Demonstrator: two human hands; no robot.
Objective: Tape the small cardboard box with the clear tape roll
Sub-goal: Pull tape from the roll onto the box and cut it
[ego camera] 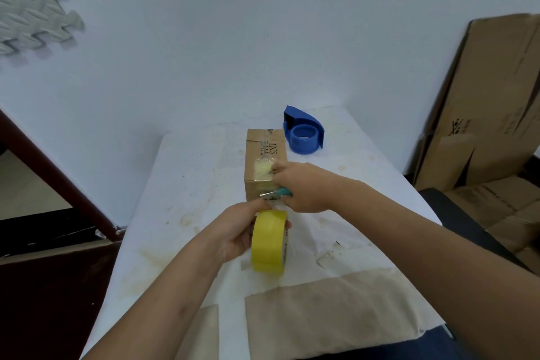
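Both bare forearms reach forward, hands nearly meeting. The left hand (236, 231) is curled closed, thumb forward. The right hand (304, 187) sits just beyond it, fingers (277, 168) bent leftward, knuckles up.

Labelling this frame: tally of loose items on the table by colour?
Brown: 1, box
Yellow: 1, tape roll, held in left hand
Blue: 1, dispenser
Teal: 1, tool in right hand, mostly hidden
Total: 4
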